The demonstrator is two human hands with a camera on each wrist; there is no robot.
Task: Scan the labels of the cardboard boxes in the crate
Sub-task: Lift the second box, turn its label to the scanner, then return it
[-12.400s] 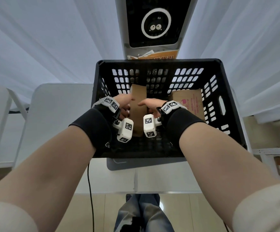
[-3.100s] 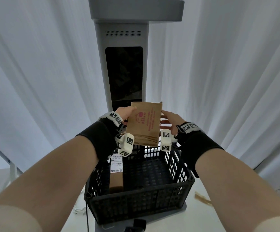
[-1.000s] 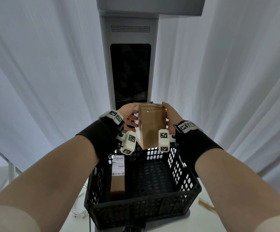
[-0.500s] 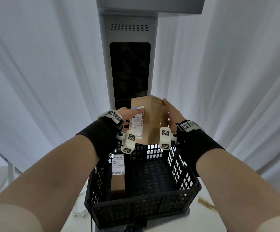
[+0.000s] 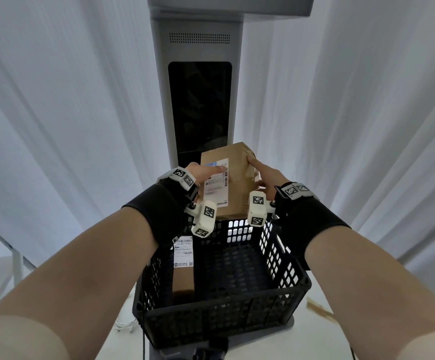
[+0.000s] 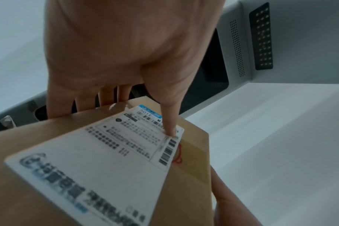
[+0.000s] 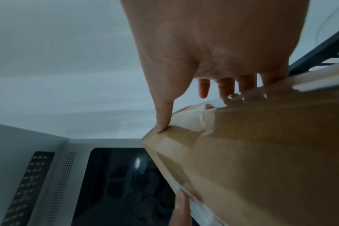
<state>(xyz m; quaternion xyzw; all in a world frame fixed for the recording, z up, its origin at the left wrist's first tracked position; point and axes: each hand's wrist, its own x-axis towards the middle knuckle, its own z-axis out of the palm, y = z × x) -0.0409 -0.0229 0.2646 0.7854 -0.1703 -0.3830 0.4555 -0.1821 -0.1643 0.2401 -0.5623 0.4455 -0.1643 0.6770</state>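
Hands, head view: left hand (image 5: 202,172) and right hand (image 5: 263,175) clasp cardboard box (image 5: 233,188) from both sides, raised above crate (image 5: 224,305) before scanner kiosk (image 5: 198,74); second box (image 5: 183,266) inside crate.
Left wrist: thumb presses shipping label (image 6: 99,154); fingers wrap the far face.
Right wrist: thumb on taped corner (image 7: 176,137).
Handling: probably light, rigid; tape likely slick, so grip bare side faces, barcode uncovered.

backdrop: white pleated curtains (image 5: 81,126) all round | furniture: white table (image 5: 315,331) | light: soft, diffuse

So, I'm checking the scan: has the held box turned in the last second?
Yes. The held box has rotated before the scanner screen; its white label now faces the camera.
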